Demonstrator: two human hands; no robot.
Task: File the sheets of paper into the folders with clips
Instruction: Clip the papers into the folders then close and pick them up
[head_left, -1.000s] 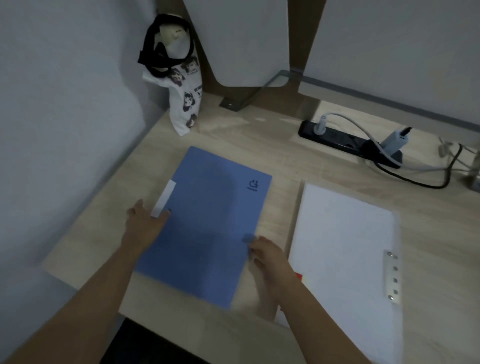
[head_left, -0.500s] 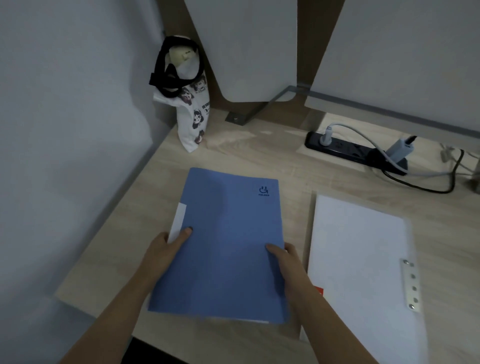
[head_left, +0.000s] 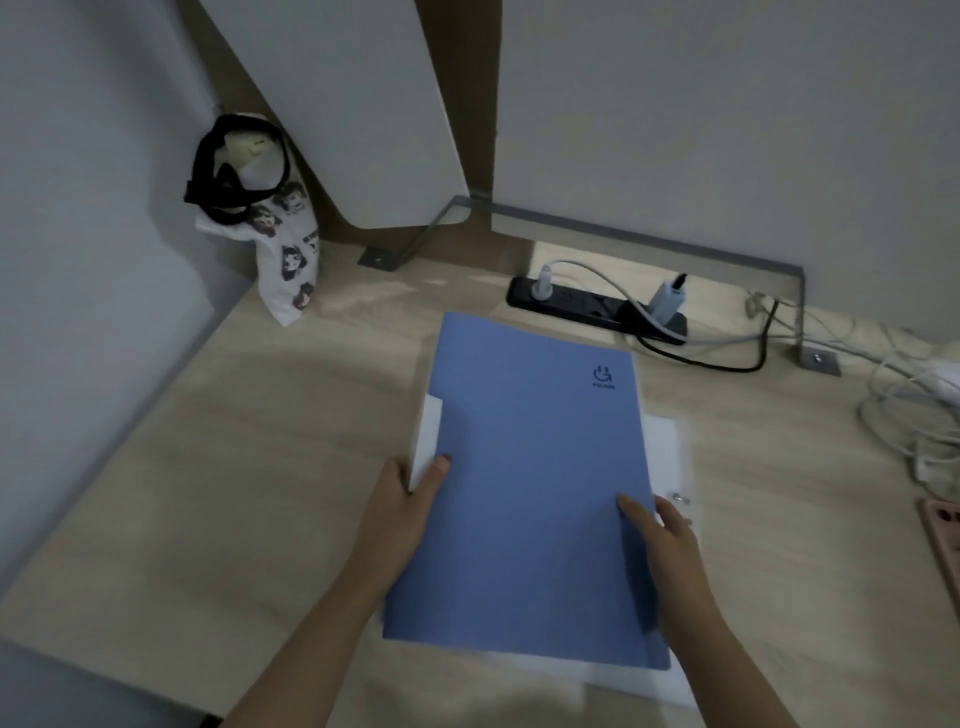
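We grip the blue folder with both hands, closed on its side edges; its long axis runs toward frame top, over white sheets.

The blue folder bears a dark logo in its far right corner, a smiling-face mark with a small word beneath, too small to read for certain. The white cloth bag carries printed cartoon faces; its lettering is illegible.

head view | worn high, close above table | faces forward and down | wall corner at back
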